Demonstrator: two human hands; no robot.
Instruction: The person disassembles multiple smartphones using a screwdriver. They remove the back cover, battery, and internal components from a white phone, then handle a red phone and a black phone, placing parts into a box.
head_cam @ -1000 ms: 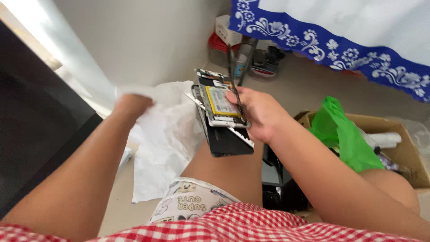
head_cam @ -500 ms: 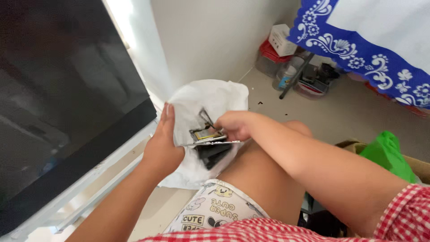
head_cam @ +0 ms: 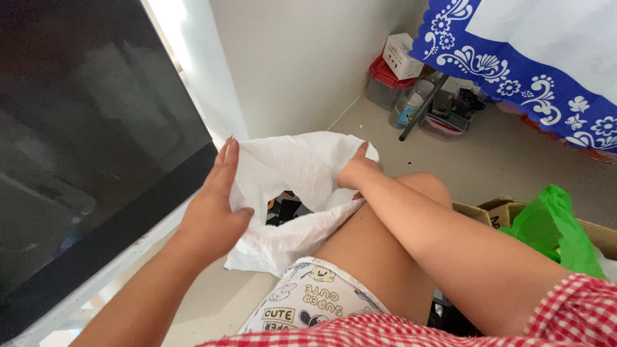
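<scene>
A big dark screen (head_cam: 83, 148) fills the left side and stands close against the person's left arm, leaving little room there. Beside it on the pale floor (head_cam: 514, 167) lies a white plastic bag (head_cam: 289, 173), resting partly over the person's bare knee, with its mouth held open between both hands so that dark items (head_cam: 286, 207) inside show through the gap. The left hand (head_cam: 215, 212) lies against the bag's left edge, fingers straight and close together, thumb bent onto the plastic, apparently to keep that side spread. The right hand (head_cam: 355, 170) grips the bag's upper right edge, fingers curled into the plastic and mostly hidden. Further right sit a cardboard box (head_cam: 479, 211) and a green bag (head_cam: 553, 225); a blue-patterned cloth (head_cam: 514, 71) hangs above small containers (head_cam: 411, 96) by the wall.
</scene>
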